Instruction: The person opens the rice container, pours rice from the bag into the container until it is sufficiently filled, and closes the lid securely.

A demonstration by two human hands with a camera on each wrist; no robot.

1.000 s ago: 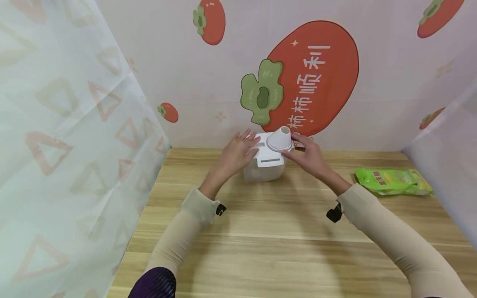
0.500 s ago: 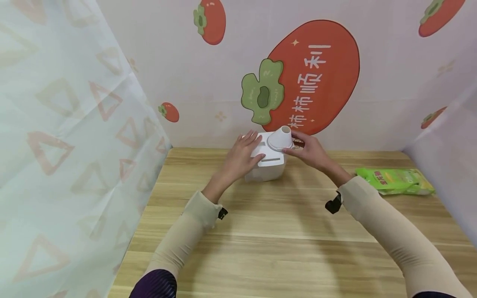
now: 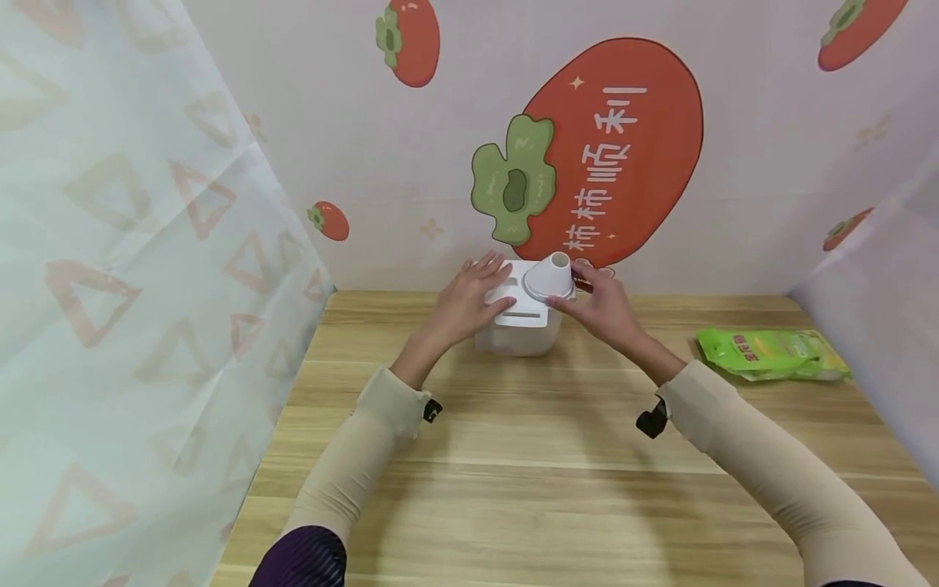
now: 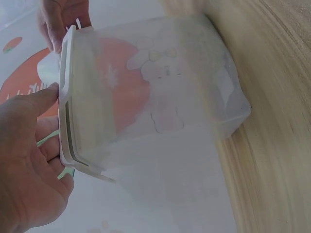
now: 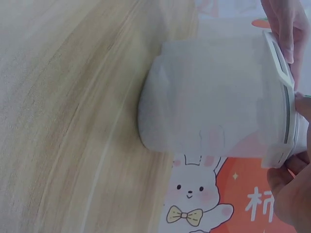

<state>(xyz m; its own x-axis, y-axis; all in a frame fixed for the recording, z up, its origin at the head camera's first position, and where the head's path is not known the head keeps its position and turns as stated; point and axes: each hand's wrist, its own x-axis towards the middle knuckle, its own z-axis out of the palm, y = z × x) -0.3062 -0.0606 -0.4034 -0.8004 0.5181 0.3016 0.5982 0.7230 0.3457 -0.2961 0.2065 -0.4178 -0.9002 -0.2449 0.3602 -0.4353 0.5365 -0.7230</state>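
A translucent plastic storage container (image 3: 522, 341) stands upright on the table, in front of the back wall. On its white lid (image 3: 522, 314) are slots and a white cone-shaped spout (image 3: 548, 279) with an open top. My left hand (image 3: 464, 303) rests on the lid's left part, fingers spread and thumb (image 4: 44, 99) near the lid's front edge. Around the base of the spout, the thumb and fingers of my right hand (image 3: 607, 310) grip from the right. Both wrist views show the container's cloudy walls (image 5: 218, 97); the spout is mostly hidden behind the lid there.
A green and yellow packet (image 3: 770, 355) lies on the wooden table (image 3: 528, 489) at the right. Behind the container rises a wall covering (image 3: 396, 163) printed with persimmons. A patterned sheet (image 3: 132, 326) bounds the left side.
My left hand shifted right over the lid, then drew back left, uncovering the front slot again. The right hand keeps its grip at the spout's base.
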